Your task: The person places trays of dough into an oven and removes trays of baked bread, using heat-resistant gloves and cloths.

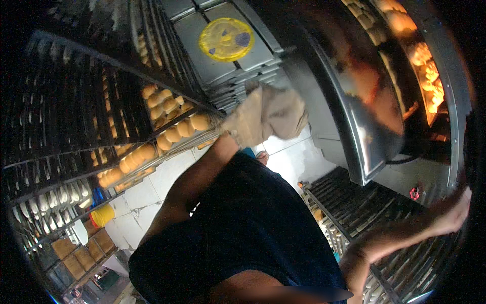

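Note:
My left hand, hidden in a crumpled tan cloth (268, 111), reaches up the middle of the view between a rack of bread rolls (197, 121) and a steel oven door (359, 142). The cloth is blurred. My right hand (453, 213) is at the far right edge, near the oven's metal frame (453, 152) and above dark slatted trays (354, 202); its fingers are blurred and hard to read. Inside the oven, glowing orange, bread (400, 20) shows above a bright flame or lit area (430, 86).
A steel surface (192, 40) at the top holds a round yellow lid-like disc (225, 38). Dark racks (61, 101) fill the left, with a yellow bucket (104, 215) and brown boxes or boards (83, 256) below. Pale floor tiles (131, 202) show between the racks.

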`<state>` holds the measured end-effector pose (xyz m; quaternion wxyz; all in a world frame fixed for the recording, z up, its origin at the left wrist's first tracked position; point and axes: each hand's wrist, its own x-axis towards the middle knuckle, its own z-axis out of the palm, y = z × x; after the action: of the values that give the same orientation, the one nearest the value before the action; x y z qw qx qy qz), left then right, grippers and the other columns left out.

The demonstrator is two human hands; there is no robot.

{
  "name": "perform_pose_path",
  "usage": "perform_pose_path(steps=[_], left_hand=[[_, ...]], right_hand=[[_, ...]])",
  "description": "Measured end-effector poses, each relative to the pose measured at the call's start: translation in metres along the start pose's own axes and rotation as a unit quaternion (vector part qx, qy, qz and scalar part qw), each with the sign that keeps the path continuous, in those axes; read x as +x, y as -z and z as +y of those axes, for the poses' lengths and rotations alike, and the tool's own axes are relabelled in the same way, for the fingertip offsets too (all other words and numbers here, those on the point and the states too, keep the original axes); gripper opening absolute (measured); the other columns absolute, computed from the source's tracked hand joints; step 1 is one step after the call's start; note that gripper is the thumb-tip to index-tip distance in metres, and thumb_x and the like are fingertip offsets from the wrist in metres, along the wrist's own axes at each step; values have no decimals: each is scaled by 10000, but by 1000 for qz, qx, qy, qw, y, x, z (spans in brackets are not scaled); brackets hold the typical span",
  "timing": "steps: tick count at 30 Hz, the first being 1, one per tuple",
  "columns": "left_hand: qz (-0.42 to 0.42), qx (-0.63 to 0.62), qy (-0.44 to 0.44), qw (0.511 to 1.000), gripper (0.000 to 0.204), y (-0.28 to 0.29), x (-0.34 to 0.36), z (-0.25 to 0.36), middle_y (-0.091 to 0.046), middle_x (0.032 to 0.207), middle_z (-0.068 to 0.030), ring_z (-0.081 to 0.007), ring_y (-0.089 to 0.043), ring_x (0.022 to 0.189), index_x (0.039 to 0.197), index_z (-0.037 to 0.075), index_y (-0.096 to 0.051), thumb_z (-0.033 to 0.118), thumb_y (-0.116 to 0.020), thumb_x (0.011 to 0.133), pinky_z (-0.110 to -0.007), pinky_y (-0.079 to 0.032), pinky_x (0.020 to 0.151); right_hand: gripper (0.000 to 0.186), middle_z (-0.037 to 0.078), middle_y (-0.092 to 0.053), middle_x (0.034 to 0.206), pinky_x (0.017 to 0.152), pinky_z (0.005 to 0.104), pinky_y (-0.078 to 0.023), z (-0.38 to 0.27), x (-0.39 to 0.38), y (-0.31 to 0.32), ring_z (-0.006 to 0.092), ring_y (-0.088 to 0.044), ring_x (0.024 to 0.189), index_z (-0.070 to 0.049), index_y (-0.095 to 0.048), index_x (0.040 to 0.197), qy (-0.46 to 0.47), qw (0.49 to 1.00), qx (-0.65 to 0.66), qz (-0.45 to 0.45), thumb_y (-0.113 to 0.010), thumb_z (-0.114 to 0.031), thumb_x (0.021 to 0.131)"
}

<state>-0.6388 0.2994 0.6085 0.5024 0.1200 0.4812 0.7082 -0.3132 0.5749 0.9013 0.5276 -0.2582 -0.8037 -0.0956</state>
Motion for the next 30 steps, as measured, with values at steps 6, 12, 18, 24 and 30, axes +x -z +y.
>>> perform_pose_path(steps=[6,12,18,24,30], left_hand=[[84,11,81,993,433,87,-61,-35,-621,1085,-156,-292,-585,988,1133,81,-579,395,-505,844,-430,-453,875],[149,61,165,973,466,175,-113,-56,-616,1090,-176,-319,-583,978,1156,80,-576,405,-530,826,-442,-454,879],[131,180,179,958,520,200,-96,-22,-564,1154,-164,-308,-544,1040,1210,75,-509,421,-543,824,-424,-426,917],[28,508,83,857,592,158,-46,32,-504,1229,-146,-290,-497,1116,1271,69,-430,439,-554,825,-400,-394,963],[-96,827,78,548,675,85,-10,77,-443,1305,-128,-271,-449,1192,1332,64,-351,456,-564,826,-376,-361,1009]], right_hand=[[369,134,-632,1152,875,334,-489,-225,-108,-290,243,-597,1086,-33,-611,1153,-173,832,325,-414,-677,-192,826],[560,160,-527,1250,981,456,-402,-292,-208,-511,344,-490,1159,-37,-532,1230,60,907,185,-374,-689,-178,712],[351,126,-595,1107,877,464,-449,-313,-191,-571,312,-538,1069,-37,-598,1049,96,871,120,-466,-642,-202,742],[224,228,-597,836,750,454,-495,-320,-169,-517,411,-582,789,35,-587,884,1,875,301,-380,-561,-89,699],[249,267,-355,1376,1046,529,-326,-318,-208,-296,376,-324,1313,-8,-577,864,87,809,372,-447,-667,-184,714]])
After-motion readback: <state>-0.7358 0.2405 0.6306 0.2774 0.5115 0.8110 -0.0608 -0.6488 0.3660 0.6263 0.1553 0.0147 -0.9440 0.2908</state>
